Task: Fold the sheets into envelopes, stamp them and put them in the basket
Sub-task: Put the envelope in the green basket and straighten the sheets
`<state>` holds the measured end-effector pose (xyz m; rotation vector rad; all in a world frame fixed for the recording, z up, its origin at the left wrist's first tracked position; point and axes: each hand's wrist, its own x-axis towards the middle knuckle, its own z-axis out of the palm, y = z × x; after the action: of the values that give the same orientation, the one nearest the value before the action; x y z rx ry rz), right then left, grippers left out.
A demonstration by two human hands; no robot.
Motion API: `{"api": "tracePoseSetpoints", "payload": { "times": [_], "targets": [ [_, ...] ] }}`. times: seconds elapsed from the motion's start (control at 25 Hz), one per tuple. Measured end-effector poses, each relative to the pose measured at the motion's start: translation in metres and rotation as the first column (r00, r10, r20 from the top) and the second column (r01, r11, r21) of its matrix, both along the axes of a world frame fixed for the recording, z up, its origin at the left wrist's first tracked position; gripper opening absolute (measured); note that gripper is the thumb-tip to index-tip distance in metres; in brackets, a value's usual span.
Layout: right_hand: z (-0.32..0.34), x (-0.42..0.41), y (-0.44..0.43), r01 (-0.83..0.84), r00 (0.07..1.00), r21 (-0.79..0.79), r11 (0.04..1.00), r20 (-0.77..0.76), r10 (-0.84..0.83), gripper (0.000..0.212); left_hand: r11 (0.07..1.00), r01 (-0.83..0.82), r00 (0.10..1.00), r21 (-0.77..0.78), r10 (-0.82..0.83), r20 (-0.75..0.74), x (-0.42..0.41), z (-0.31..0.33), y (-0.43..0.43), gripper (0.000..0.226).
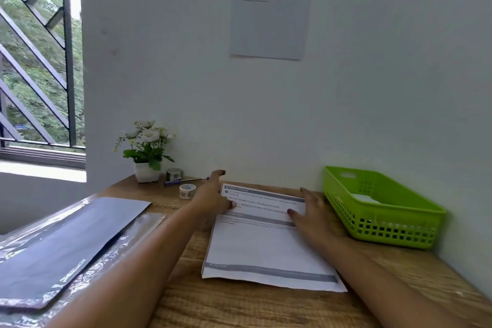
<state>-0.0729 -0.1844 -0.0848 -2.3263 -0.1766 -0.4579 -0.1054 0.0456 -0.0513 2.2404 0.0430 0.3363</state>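
Currently the sheet (266,245) lies flat on the desk (239,309), with both hands at its far end. The right hand (310,212) rests on it, fingers straight and spread, gripping nothing. The left hand (213,194) sits at the far left corner, thumb on the paper; whether it pinches the edge I cannot tell. The basket (383,224) stands just right of the sheet.

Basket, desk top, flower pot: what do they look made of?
Basket: green moulded plastic, slightly glossy, judging by its even colour and grid of holes. Desk top: wood or wood-look laminate, matt; grain shows, cannot tell which. Flower pot: white and smooth, ceramic or plastic, unclear.
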Motion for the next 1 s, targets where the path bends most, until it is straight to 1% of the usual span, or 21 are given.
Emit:
{"api": "tracePoseSetpoints", "payload": {
  "times": [0.08, 0.24, 0.28, 0.32, 0.36, 0.4, 0.48, 0.52, 0.56, 0.6, 0.64, 0.68, 0.76, 0.8, 0.88, 0.96, 1.0],
  "targets": [
    [-0.001, 0.0, -0.001, -0.005, 0.998, 0.019, 1.0, 0.057, 0.004, 0.063, 1.0, -0.011, 0.999, -0.005, 0.012, 0.031, 0.0, 0.0, 0.002, 0.066],
    [-0.001, 0.0, -0.002, -0.015, 0.977, -0.022, 1.0, 0.212, 0.019, 0.054, 0.994, -0.035, 0.985, -0.105, 0.052, 0.163, -0.003, -0.002, 0.006, 0.022],
    [0.0, -0.002, -0.004, 0.033, 0.97, -0.08, 0.996, 0.241, -0.013, 0.051, 0.994, -0.041, 0.981, -0.103, 0.059, 0.185, -0.004, -0.001, 0.005, 0.015],
    [0.001, -0.005, -0.005, 0.115, 0.959, -0.179, 0.977, 0.278, -0.062, 0.046, 0.996, -0.043, 0.977, -0.082, 0.059, 0.203, -0.004, 0.0, 0.004, 0.011],
    [0.002, -0.009, -0.005, 0.198, 0.935, -0.283, 0.939, 0.341, -0.094, 0.041, 0.998, -0.034, 0.973, -0.051, 0.045, 0.224, -0.004, 0.001, 0.002, 0.007],
    [0.002, -0.012, -0.005, 0.253, 0.905, -0.354, 0.901, 0.417, -0.09, 0.036, 1.0, -0.019, 0.969, -0.017, 0.023, 0.247, -0.004, 0.002, -0.001, 0.005],
    [0.003, -0.015, -0.002, 0.276, 0.852, -0.401, 0.873, 0.524, -0.028, 0.027, 0.998, 0.013, 0.955, 0.062, -0.03, 0.296, -0.01, 0.006, -0.007, 0.005],
    [0.004, -0.016, 0.001, 0.269, 0.83, -0.406, 0.874, 0.558, 0.004, 0.023, 0.99, 0.027, 0.943, 0.141, -0.072, 0.324, -0.014, 0.008, -0.01, 0.009],
    [0.004, -0.016, 0.006, 0.25, 0.809, -0.407, 0.879, 0.586, 0.041, 0.019, 0.965, 0.03, 0.93, 0.26, -0.122, 0.347, -0.018, 0.009, -0.014, 0.014],
    [0.006, -0.018, 0.01, 0.224, 0.786, -0.405, 0.886, 0.613, 0.082, 0.016, 0.92, 0.019, 0.91, 0.391, -0.178, 0.376, -0.022, 0.01, -0.02, 0.017],
    [0.007, -0.021, 0.015, 0.2, 0.759, -0.409, 0.89, 0.639, 0.123, 0.016, 0.871, 0.003, 0.88, 0.491, -0.235, 0.412, -0.025, 0.009, -0.026, 0.019],
    [0.008, -0.024, 0.019, 0.183, 0.731, -0.422, 0.888, 0.663, 0.164, 0.018, 0.833, -0.012, 0.846, 0.554, -0.287, 0.45, -0.028, 0.008, -0.033, 0.019],
    [0.01, -0.028, 0.022, 0.156, 0.684, -0.464, 0.872, 0.688, 0.244, 0.018, 0.776, -0.047, 0.798, 0.628, -0.349, 0.491, -0.029, 0.008, -0.043, 0.018],
    [0.012, -0.028, 0.021, 0.159, 0.668, -0.48, 0.863, 0.696, 0.263, 0.018, 0.75, -0.073, 0.792, 0.657, -0.357, 0.496, -0.029, 0.008, -0.044, 0.018],
    [0.018, -0.027, 0.015, 0.205, 0.662, -0.502, 0.84, 0.704, 0.26, 0.017, 0.712, -0.125, 0.806, 0.691, -0.334, 0.489, -0.027, 0.011, -0.04, 0.019],
    [0.022, -0.024, 0.003, 0.254, 0.681, -0.51, 0.822, 0.698, 0.222, 0.006, 0.688, -0.163, 0.836, 0.707, -0.284, 0.47, -0.026, 0.014, -0.028, 0.02],
    [0.024, -0.022, -0.004, 0.269, 0.7, -0.508, 0.818, 0.686, 0.196, 0.006, 0.681, -0.176, 0.851, 0.711, -0.258, 0.458, -0.025, 0.015, -0.021, 0.019]
  ]
}}
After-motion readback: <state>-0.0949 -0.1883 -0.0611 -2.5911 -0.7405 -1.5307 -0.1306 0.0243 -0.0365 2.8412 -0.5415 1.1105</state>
